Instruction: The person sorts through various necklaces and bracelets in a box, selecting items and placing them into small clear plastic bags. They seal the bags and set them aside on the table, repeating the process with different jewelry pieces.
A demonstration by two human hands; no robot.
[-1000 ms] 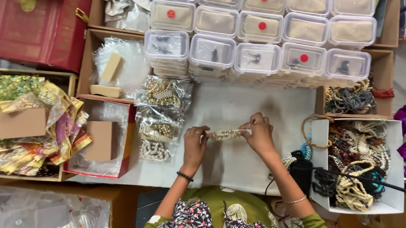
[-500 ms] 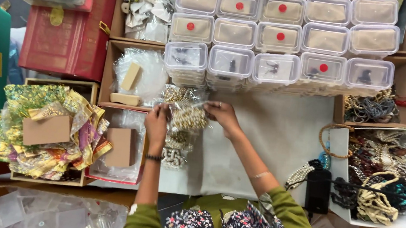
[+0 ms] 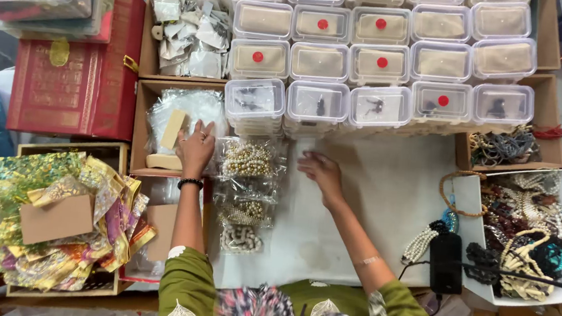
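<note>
My left hand (image 3: 196, 148) reaches into a cardboard box of clear plastic bags (image 3: 164, 104), its fingers spread on the bags beside a small beige block (image 3: 174, 128). My right hand (image 3: 320, 173) hovers open over the white table sheet (image 3: 387, 187), holding nothing. Between the two hands lies a clear packet of gold and pearl beads (image 3: 248, 160), on top of more bead packets (image 3: 242, 209) that run toward me.
Stacked clear lidded boxes (image 3: 384, 58) fill the back. A white box of mixed bead necklaces (image 3: 525, 233) stands at right, a black device (image 3: 446, 263) beside it. Shiny gold pouches with brown cards (image 3: 59, 220) lie at left, red boxes (image 3: 71, 78) behind.
Earlier both hands held a bead strand, then a bead packet. The packet now lies on the pile, my left hand has moved left into the bag box, my right hand has let go.
</note>
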